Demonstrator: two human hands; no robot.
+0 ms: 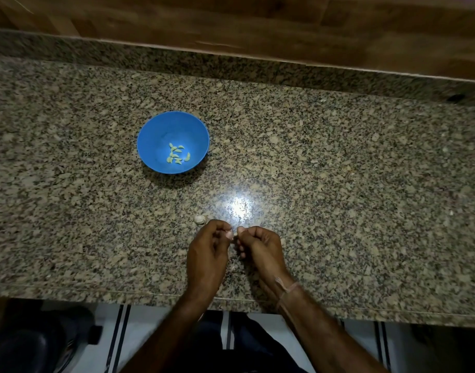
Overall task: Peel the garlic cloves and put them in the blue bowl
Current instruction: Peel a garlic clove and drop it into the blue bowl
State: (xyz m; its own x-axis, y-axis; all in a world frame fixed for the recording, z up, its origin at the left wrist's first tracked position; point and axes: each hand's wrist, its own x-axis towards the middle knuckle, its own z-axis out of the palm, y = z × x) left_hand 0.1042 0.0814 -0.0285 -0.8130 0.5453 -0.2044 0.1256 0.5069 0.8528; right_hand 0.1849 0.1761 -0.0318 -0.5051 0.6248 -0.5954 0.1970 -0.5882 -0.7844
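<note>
Two grips meet low over the near part of the desk (pixel 338 184). The left grip (pixel 208 247) is clenched on a garlic clove (pixel 229 234), pinching it at the fingertips. The right grip (pixel 258 246) pinches the same clove from the other side, though you cannot tell whether it has skin or flesh. The step in hand appears to be peeling. Steady the clove with the left grip and draw the skin away with the right in short pulls. Squeeze lightly, since a bare clove is likely to slip. The blue bowl (pixel 150 130) stands well beyond the left grip and to its left, with several peeled cloves (pixel 177 154) already in it. One unpeeled garlic piece (pixel 199 219) lies just beyond the left grip, near the path to the bowl, so lift over it. A bright glare (pixel 240 207) just beyond both grips may hide thin skin. A thread (pixel 286 288) circles the right wrist.
</note>
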